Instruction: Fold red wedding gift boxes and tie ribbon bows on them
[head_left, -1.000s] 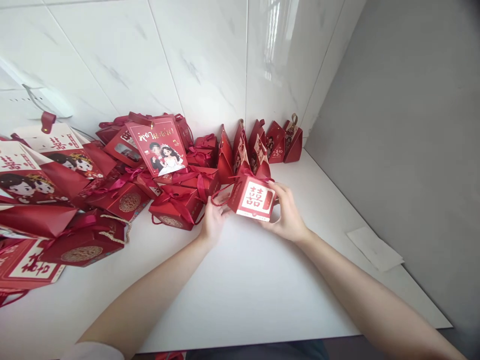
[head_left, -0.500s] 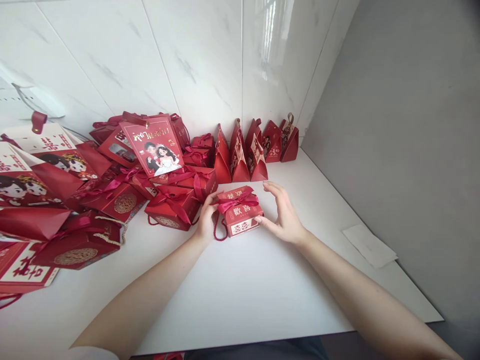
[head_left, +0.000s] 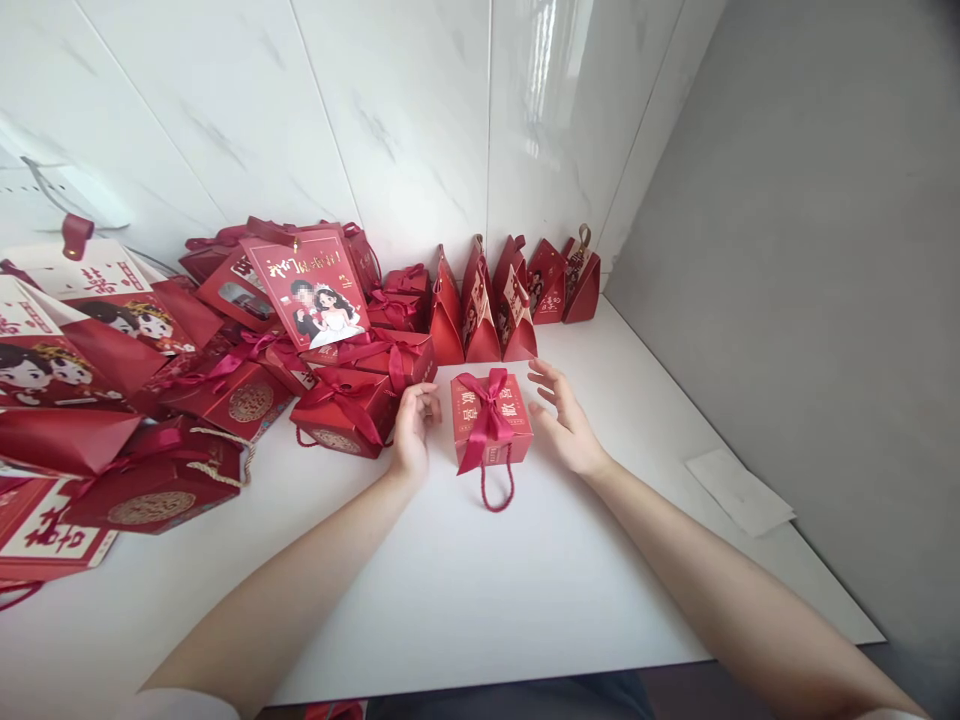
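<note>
A small red gift box (head_left: 465, 440) with pale lettering stands on the white table (head_left: 480, 600), between my two hands. Over its lid runs a dark red satin ribbon (head_left: 491, 410) tied in a bow, and a cord handle (head_left: 497, 508) loops out onto the table on the side toward me. My left hand (head_left: 415, 425) is to the left of the box, fingers curved but apart, with a gap to it. On the other side my right hand (head_left: 566, 420) is open, thumb close to the box's right edge; whether it touches I cannot tell.
Many red gift boxes (head_left: 341, 410) are heaped on the left, some stacked, with a picture card (head_left: 322, 290) among them. Triangular red boxes (head_left: 480, 320) line the tiled wall (head_left: 420, 120). A white paper (head_left: 739, 490) lies right, beside a grey panel (head_left: 810, 250).
The gift box has turned about a quarter, so its cord handle now points toward me instead of left. My left hand has let go of it.
</note>
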